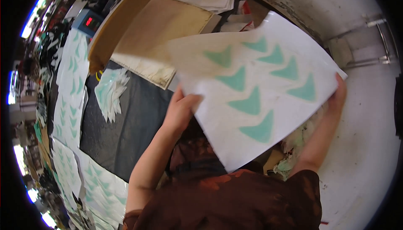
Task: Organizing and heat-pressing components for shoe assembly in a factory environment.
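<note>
a thin, smooth white sheet (pixel 235 137), glossy and slightly bowed, is held up in the air, tilted, between two bare hands. printed on it are eight soft-green shapes, each a curved, swept-back triangle with sharp tips, set in two slanting rows of four.

the left hand (pixel 181 110) pinches the sheet's left edge; its thumb lies along the near side, a little blurred, and the other fingertips are mostly hidden. the right hand (pixel 338 93) is closed on the opposite edge, just below the right corner; how its fingers are spaced behind the sheet i cannot tell. the green shapes lie between the hands, clear of the fingers.

beyond the sheet is a flat tan board (pixel 161 28) with worn, stained edges, under a curved brown bar (pixel 121 18). to the left, a fanned pile of pale green cut pieces (pixel 110 91) rests on a dark, matte work surface (pixel 138 116), near more long printed sheets (pixel 67 114).
</note>
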### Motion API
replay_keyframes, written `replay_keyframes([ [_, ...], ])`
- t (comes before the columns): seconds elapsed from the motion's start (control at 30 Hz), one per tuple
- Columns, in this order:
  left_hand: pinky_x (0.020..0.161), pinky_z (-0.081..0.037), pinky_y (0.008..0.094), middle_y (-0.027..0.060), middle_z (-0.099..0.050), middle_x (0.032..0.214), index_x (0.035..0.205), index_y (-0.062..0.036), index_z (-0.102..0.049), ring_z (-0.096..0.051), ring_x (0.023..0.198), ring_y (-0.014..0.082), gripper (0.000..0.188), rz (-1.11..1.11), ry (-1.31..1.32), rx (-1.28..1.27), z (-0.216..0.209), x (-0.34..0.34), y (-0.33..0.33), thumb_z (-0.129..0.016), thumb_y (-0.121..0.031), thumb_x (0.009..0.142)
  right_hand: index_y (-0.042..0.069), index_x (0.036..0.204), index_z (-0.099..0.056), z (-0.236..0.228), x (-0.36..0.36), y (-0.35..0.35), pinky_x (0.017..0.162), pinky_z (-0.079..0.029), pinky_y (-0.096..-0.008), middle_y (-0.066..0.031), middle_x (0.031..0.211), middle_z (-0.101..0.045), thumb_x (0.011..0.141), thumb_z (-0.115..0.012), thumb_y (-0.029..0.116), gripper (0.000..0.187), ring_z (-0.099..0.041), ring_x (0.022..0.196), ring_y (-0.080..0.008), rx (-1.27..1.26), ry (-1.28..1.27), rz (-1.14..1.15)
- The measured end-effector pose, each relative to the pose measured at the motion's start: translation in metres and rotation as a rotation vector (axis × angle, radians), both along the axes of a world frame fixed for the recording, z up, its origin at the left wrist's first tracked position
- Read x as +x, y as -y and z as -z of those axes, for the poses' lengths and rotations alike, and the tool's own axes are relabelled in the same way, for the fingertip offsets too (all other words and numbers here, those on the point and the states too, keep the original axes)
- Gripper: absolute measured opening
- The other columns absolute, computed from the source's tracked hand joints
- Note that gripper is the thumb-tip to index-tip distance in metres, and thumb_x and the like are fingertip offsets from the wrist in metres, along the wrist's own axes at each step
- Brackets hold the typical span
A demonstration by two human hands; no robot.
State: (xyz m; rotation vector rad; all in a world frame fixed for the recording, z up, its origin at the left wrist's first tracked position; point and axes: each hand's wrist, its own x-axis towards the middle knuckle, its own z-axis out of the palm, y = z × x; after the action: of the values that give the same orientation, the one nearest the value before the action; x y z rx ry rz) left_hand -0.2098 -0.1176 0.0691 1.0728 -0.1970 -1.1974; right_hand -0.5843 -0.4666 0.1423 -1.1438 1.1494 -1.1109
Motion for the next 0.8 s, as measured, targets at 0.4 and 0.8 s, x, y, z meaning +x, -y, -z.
replay_keyframes([
  [0.4, 0.09, -0.044, 0.0288, 0.0066, -0.057, 0.115, 0.131, -0.0024, -0.043, -0.054, 0.103, 0.0146, 0.051, 0.253, 0.018, -0.279, -0.032, -0.049, 0.153, -0.053, 0.001, 0.082, 0.001, 0.123, -0.053, -0.105, -0.102, 0.059, 0.092, -0.048, -0.0362, -0.0117, 0.118, -0.06, 0.09, -0.059, 0.024, 0.04, -0.059, 0.107, -0.024, -0.103, -0.232, 0.285],
  [0.8, 0.094, -0.043, 0.0297, 0.0079, -0.056, 0.12, 0.134, -0.0009, -0.041, -0.053, 0.109, 0.0165, 0.055, -0.034, 0.053, -0.254, -0.005, 0.025, 0.314, -0.053, 0.002, 0.08, 0.001, 0.125, -0.052, -0.083, 0.008, 0.269, 0.093, -0.048, -0.036, -0.0113, 0.119, -0.059, 0.09, -0.061, 0.022, 0.042, -0.058, 0.108, -0.0239, -0.211, -0.08, 0.115],
])
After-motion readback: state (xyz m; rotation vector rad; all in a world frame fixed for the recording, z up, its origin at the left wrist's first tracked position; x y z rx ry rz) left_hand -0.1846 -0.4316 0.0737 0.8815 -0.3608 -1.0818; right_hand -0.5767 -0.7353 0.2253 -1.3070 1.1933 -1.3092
